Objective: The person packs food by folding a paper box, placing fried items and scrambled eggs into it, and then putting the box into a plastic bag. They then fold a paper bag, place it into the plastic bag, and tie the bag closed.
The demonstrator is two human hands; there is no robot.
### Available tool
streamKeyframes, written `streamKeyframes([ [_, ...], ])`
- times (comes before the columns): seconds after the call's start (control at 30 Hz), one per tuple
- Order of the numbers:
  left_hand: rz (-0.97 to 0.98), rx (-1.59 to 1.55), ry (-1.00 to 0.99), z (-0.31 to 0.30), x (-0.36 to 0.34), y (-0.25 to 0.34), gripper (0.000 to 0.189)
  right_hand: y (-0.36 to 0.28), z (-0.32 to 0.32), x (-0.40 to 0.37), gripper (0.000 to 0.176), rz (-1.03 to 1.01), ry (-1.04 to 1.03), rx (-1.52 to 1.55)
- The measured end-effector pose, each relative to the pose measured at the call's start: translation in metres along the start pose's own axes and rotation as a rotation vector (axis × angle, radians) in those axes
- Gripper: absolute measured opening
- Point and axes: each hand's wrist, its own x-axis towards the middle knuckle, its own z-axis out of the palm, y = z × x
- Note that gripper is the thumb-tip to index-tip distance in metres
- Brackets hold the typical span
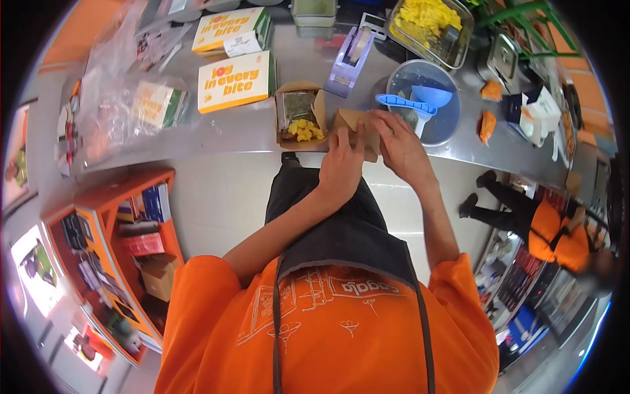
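Near the table's front edge, a small brown cardboard food box (355,121) stands between my two hands with its flaps partly folded in. My left hand (341,164) grips its near left side, fingers bent over the rim. On the right, my right hand (401,146) holds the opposite side, fingertips on the upper flap. Just left of it stands an open cardboard food box (300,88) containing yellow scrambled-looking food and a clear-wrapped packet. What lies inside the box in my hands is hidden.
A purple tape dispenser (350,62) stands behind the boxes. To the right are a grey bowl (453,115) with blue and white scoops and a metal pan (458,56) of yellow food. Printed boxes (236,80) stand left. A co-worker (545,223) is far right.
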Motion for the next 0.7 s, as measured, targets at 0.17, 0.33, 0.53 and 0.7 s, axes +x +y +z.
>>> streamKeyframes([
  [0.17, -0.118, -0.25, 0.267, 0.013, -0.009, 0.024, 0.079, 0.021, -0.007, 0.012, 0.059, -0.268, -0.108, -0.154],
  [0.33, -0.119, -0.267, 0.293, 0.023, -0.004, 0.011, 0.084, 0.029, 0.002, 0.017, 0.061, -0.378, -0.061, -0.189],
  [0.53, -0.032, -0.377, 0.342, 0.02, -0.009, -0.008, 0.077, 0.026, 0.008, 0.012, 0.059, -0.416, 0.042, -0.237],
  [0.7, 0.101, -0.403, 0.4, 0.026, -0.008, -0.03, 0.063, 0.024, 0.011, 0.009, 0.048, -0.424, 0.074, -0.33],
])
